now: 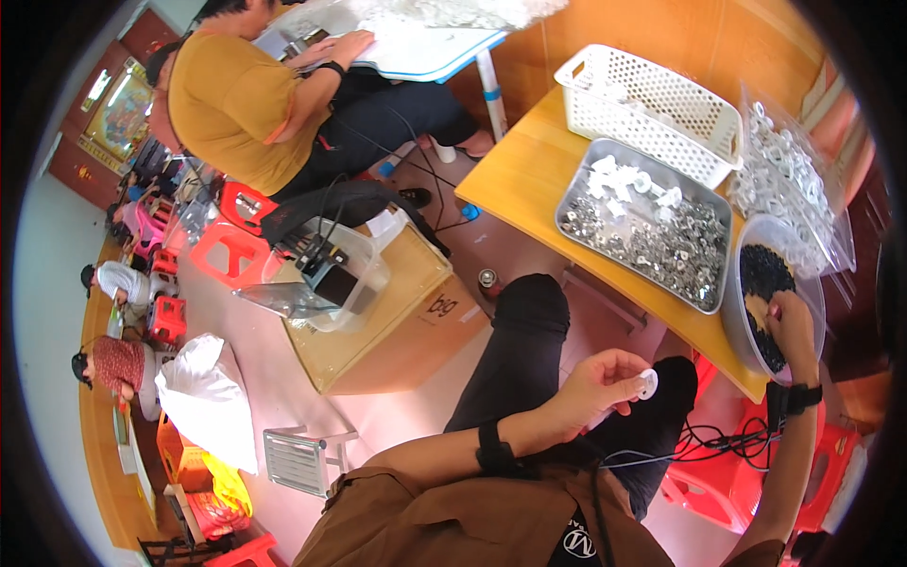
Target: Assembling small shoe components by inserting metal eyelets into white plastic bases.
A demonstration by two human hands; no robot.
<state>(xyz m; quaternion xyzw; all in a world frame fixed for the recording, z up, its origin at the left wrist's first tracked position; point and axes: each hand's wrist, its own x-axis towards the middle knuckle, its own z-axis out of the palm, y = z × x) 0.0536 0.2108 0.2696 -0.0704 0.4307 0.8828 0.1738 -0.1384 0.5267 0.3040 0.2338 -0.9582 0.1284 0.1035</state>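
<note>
Above my lap, my left hand (605,389) pinches a small white round plastic piece (647,384) between thumb and fingers. My right hand (792,324) reaches into a clear round plastic tub (811,326) at the right end of the table. Its fingers are drawn together over many small black parts (763,271), and whatever they grip is too small to make out. Left of the tub lies a metal tray (723,279) holding small silvery metal parts (652,244) and several white plastic pieces (619,178).
A white perforated basket (694,142) and a clear bag of white rings (784,180) stand on the wooden table (518,180). A cardboard box (406,331) bears a plastic bin (364,274). Another person (241,104) sits at a far table. A metal stool (307,458) stands at left.
</note>
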